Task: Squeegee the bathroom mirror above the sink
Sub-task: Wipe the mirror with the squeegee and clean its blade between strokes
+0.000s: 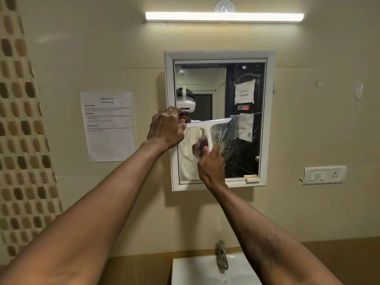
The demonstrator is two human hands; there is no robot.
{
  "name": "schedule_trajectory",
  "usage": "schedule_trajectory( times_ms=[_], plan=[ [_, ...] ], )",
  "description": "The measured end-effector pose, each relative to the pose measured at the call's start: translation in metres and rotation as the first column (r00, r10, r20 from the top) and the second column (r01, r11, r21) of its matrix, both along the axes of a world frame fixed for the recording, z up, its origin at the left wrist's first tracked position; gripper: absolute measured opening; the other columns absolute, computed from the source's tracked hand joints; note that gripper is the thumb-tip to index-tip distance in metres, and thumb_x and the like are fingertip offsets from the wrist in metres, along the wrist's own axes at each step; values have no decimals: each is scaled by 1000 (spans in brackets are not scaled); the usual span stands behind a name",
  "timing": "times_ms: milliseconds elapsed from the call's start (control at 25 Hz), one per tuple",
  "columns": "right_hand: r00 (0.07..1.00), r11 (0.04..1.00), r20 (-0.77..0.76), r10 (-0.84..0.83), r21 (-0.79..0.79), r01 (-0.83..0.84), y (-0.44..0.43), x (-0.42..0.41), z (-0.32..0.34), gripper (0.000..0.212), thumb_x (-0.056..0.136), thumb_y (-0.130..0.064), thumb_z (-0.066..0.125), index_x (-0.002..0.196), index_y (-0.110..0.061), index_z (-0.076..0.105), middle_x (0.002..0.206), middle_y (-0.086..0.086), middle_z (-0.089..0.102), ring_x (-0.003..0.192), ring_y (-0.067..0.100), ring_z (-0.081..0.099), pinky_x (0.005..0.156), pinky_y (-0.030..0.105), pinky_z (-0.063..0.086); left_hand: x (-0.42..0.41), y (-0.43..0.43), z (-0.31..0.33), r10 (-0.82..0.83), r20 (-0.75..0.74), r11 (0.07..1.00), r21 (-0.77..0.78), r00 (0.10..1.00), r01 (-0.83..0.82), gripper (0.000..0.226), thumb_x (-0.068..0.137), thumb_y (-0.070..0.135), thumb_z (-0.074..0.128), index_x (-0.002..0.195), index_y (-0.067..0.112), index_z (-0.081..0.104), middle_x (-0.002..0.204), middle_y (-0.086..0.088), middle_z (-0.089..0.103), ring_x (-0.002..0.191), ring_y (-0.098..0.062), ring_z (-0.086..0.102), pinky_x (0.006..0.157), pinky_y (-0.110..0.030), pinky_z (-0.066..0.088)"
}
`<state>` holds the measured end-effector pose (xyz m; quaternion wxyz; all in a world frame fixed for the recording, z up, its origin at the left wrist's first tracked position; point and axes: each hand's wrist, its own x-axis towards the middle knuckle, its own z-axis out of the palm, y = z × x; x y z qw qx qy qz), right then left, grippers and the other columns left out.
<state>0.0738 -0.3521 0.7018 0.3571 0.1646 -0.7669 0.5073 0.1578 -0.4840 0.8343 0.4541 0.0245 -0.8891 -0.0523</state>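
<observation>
a white plastic t-shaped squeegee [206, 128] is pressed flat on the white-framed rectangular wall mirror [242, 89], near its middle. its handle is gripped by the closed right hand [211, 166], and the blade's left end is pinched by the closed left hand [165, 128]. water streaks are seen beside the blade. a white ceramic sink [193, 270] is placed below.

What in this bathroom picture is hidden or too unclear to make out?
Head view only:
- Left end of the squeegee blade: covered by the left hand.
- Its handle's lower end: wrapped by the right hand.
- Small print on the paper notice: too small and blurred.
- Sink: basin cut off by the bottom edge.
- Mirror left edge: partly behind the left hand.
</observation>
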Motion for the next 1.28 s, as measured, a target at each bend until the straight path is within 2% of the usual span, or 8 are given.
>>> schedule_trajectory(
  times_ms=[160,280,400,520,560,680,1040,1280],
  plan=[
    [998,996,-52,30,-83,-35,0,8,31,27,109,-43,35,112,-16,40,87,14,63,76,41,64,63,49,52,6,-1,9,-10,-70,1000,-23,998,8,44,94,33,64,134,15,57,134,-7,64,128,-29,57,111,-45,44],
    [991,994,-123,43,-96,-55,-6,10,83,34,110,-49,33,109,-16,44,86,5,60,71,29,64,61,49,55,10,-3,20,-1,-126,1000,-9,992,-1,46,94,32,65,135,13,56,134,-9,64,127,-29,57,111,-44,44],
    [983,982,-177,39,-175,-70,-11,4,127,31,110,-42,36,107,-12,43,82,7,64,69,25,67,55,41,55,12,-2,29,-4,-123,1000,-15,992,2,48,92,32,65,136,13,54,135,-10,63,129,-31,55,112,-45,43],
    [982,982,-188,8,-182,-43,-16,-5,151,31,110,-40,37,108,-10,44,85,10,65,72,26,68,47,29,46,12,-4,36,-10,-108,999,-35,994,6,50,93,34,62,138,13,54,138,-8,61,132,-30,53,114,-45,40],
    [982,983,-190,6,-180,-41,-17,-7,155,31,111,-40,38,109,-9,44,86,10,65,72,26,68,45,27,44,12,-5,38,-10,-104,999,-40,995,6,50,94,35,61,138,13,53,138,-8,60,132,-30,53,114,-45,40],
    [980,986,-197,-13,-165,-20,-22,-12,165,34,111,-39,38,113,-6,46,83,9,64,73,29,69,52,38,53,10,-8,44,-18,-104,999,-32,994,15,52,93,35,62,139,13,53,139,-9,60,132,-32,53,115,-46,39],
    [971,987,-210,-110,-140,82,-34,-30,176,32,111,-35,40,119,-5,46,87,15,68,77,32,69,51,27,35,-4,-23,53,-19,-133,999,-35,991,14,51,92,33,65,138,13,54,138,-8,61,130,-32,54,113,-46,41],
    [965,980,-190,-180,-124,158,-35,-26,172,30,110,-35,37,117,-7,44,79,5,55,64,22,50,48,28,29,-13,-23,50,-29,-140,999,-21,990,26,50,90,33,67,134,12,56,134,-8,64,129,-31,56,111,-45,42]
  ],
)
